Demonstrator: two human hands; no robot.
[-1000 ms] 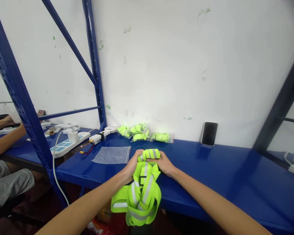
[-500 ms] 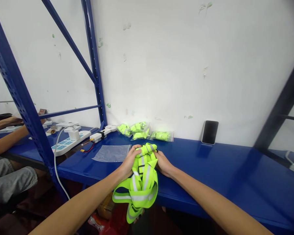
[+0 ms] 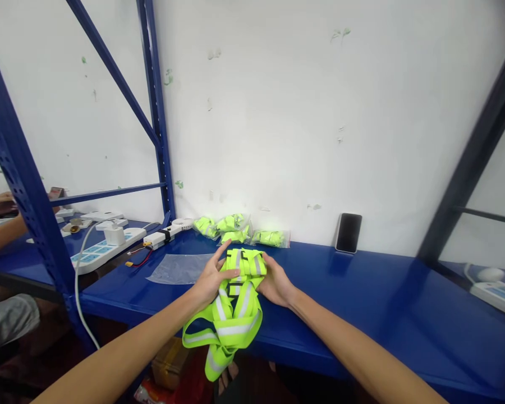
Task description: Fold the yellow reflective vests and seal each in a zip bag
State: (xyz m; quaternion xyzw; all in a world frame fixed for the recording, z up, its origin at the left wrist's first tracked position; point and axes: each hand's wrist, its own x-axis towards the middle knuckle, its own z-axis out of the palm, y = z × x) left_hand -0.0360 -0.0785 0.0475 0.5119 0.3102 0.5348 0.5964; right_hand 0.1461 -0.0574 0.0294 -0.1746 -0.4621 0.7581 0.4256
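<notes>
Though probably nylon webbing, reflective vest bunched between hands.

No words, numbers or brand names can be read in this view. The white power strip on the left of the bench carries blue printed panels beside its sockets, and the white power strip at the far right carries a similar blue panel, but both are too small and blurred to make out. Any marks on the black fastenings of the high-visibility vest are likewise too small to tell.
</notes>
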